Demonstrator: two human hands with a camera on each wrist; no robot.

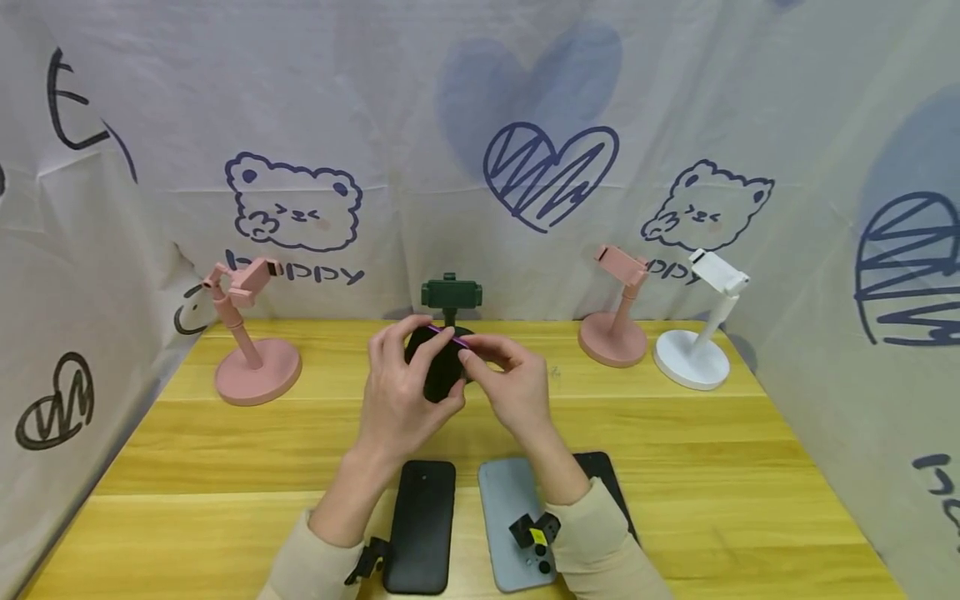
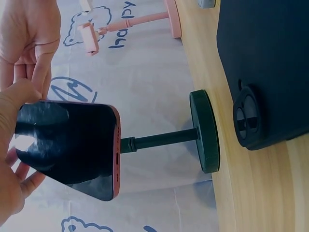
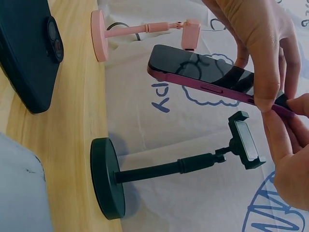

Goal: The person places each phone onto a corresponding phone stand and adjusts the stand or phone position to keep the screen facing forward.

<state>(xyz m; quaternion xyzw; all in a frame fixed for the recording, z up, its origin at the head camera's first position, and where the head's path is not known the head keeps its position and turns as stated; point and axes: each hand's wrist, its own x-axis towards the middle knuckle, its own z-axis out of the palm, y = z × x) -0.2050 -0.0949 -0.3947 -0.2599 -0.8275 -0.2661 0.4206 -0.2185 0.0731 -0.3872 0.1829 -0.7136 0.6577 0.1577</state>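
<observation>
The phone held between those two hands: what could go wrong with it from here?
The phone might slip, since fingers alone seem to hold it above the table. It could also bump the green stand close by, perhaps tipping it.

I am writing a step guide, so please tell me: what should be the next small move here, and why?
Probably, bring the phone to the clamp of the green stand. The left hand and right hand both hold the phone, this stand is the nearest one, and its clamp is empty and apart from the phone.
</observation>
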